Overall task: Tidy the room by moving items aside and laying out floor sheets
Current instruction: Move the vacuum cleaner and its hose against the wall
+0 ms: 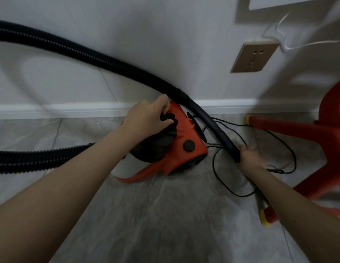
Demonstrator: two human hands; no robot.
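Left hand (pixel 146 115) grips orange plastic vacuum (pixel 184 133); ribbed black hose (pixel 89 54) arcs above.

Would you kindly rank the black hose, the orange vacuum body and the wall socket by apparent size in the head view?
1. Black hose, which spans most of the frame.
2. Orange vacuum body.
3. Wall socket, the smallest, though it sits farther from the camera.

Wall socket (pixel 253 56), perhaps red chair (pixel 330 133)
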